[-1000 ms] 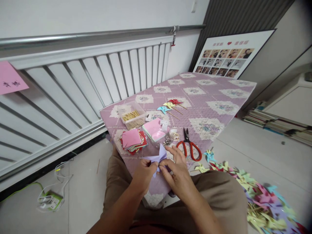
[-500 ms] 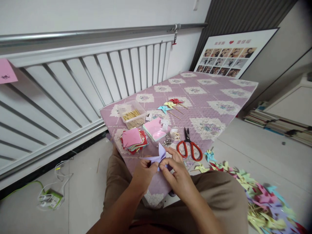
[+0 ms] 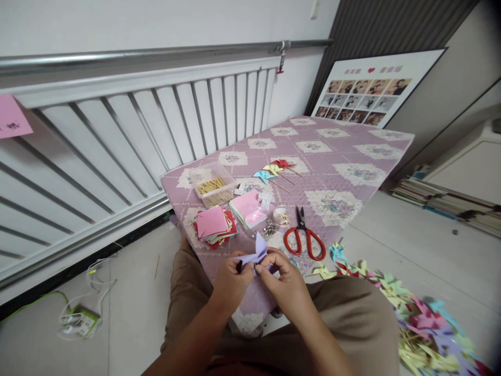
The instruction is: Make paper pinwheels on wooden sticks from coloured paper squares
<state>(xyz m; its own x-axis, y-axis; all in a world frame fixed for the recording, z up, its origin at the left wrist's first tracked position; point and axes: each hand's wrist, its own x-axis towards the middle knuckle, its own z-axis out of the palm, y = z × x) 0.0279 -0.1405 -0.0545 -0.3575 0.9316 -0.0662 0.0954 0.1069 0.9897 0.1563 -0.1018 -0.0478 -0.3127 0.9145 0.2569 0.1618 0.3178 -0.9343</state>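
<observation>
Above the near corner of the cloth-covered table, both hands pinch a purple paper pinwheel (image 3: 258, 250), its vanes partly folded in and one point standing up. My left hand (image 3: 231, 279) grips its left side between thumb and fingers. My right hand (image 3: 285, 277) is closed on its right side, thumb close to the left thumb at the centre; whatever sits under the fingertips is too small to make out. Just beyond lie small metal fasteners (image 3: 269, 227) and a small round container (image 3: 281, 216). Red-handled scissors (image 3: 301, 235) rest to the right of my right hand.
On the floral tablecloth (image 3: 332, 201) stand a clear box of sticks (image 3: 213, 187), stacks of coloured paper squares (image 3: 213, 223), pink sheets (image 3: 248, 204) and several finished pinwheels (image 3: 274, 168). A heap of pinwheels (image 3: 426, 324) covers floor at right. A power strip (image 3: 86, 321) lies left.
The right-hand fingers have drawn in slightly and curl closer around the pinwheel, which has shifted a little. The objects on the table stay where they were.
</observation>
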